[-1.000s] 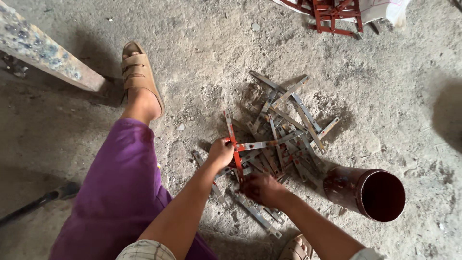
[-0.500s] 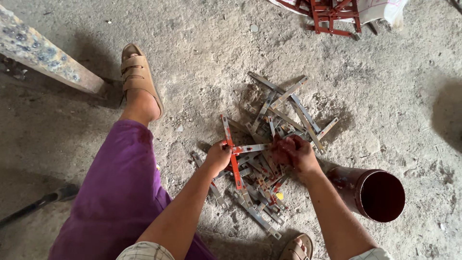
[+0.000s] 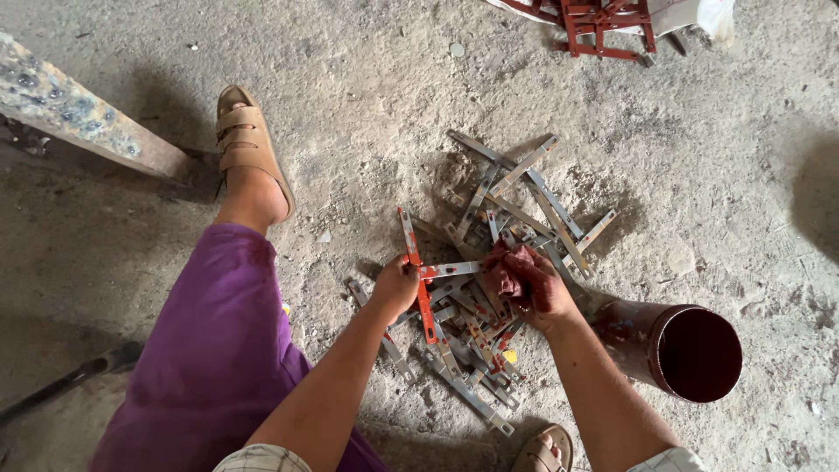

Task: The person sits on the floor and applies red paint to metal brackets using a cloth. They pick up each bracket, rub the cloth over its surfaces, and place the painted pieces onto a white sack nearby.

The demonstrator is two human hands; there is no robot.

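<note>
Fingers of the left hand (image 3: 398, 284) are curled tight around a cross-shaped metal bracket (image 3: 419, 280) — one arm painted red, the other mostly bare grey — holding it just above the near-left edge of the pile of metal strips (image 3: 498, 262). The right hand (image 3: 537, 284) is clenched on a red-stained rag (image 3: 507, 271), which it presses against the bracket's grey arm, right over the middle of the pile.

Nearest of all, below the pile, the toes of one tan sandal (image 3: 542, 447) peek in at the bottom edge. Left of the pile a leg in purple cloth (image 3: 210, 350) stretches away, ending in a second tan sandal (image 3: 249, 149) planted flat on the dusty concrete floor (image 3: 367, 105).

Just right of the pile lies a dark red can (image 3: 686, 350) on its side, mouth open toward the viewer.

Farther off, well left of the pile, a paint-spotted wooden plank (image 3: 79, 118) slants across — and beyond the pile, at the top edge, sits a red metal frame (image 3: 603, 22).
</note>
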